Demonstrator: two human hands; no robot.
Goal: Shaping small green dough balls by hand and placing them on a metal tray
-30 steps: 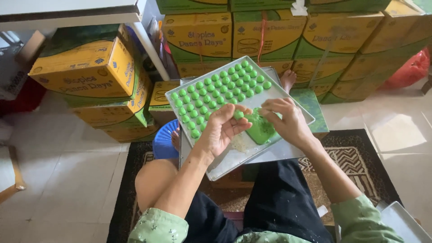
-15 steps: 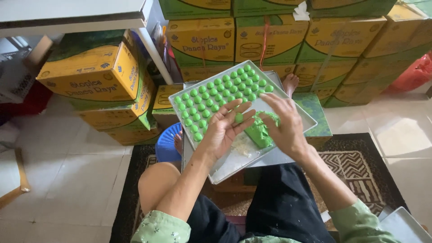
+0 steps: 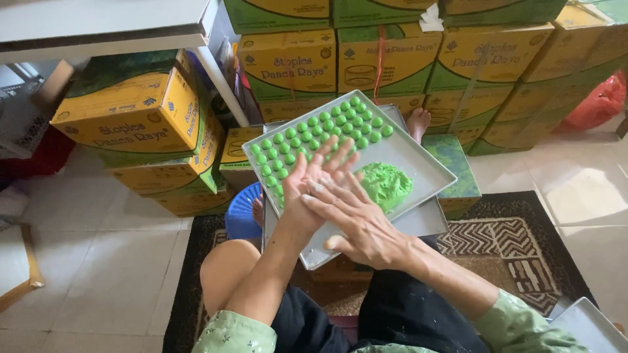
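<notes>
The left hand (image 3: pixel 313 186) and the right hand (image 3: pixel 358 225) are pressing flat together, palm on palm, with the right lying crosswise on top. Neither grip is clenching: the fingers are stretching out straight and spread. Whether a bit of dough is sitting between the palms is hidden.

A second ago both hands were down at the dough lump (image 3: pixel 386 185), fingertips digging into it. Now they are lifting clear of it and meeting over the middle of the tray (image 3: pixel 418 160). Judging by that, the pinching-off looks finished and the rolling of one more piece looks to be under way.

The lump is lying near the tray's right edge, just beside the hands. The green balls (image 3: pixel 314 131) are filling the far left half of the tray, running in slanting rows from the left corner to the far corner.

Counting: one lump; four or five rows of balls, well over forty showing, with some hiding under the fingers, so an exact number is not possible. Three trays are showing: the loaded one, a second tray (image 3: pixel 425 222) peeking out beneath it, and a third tray's corner (image 3: pixel 589 327) at the lower right. More than a dozen yellow-and-green cartons (image 3: pixel 288 65) are stacking up behind, and a patterned rug (image 3: pixel 517 255) is lying underneath.
</notes>
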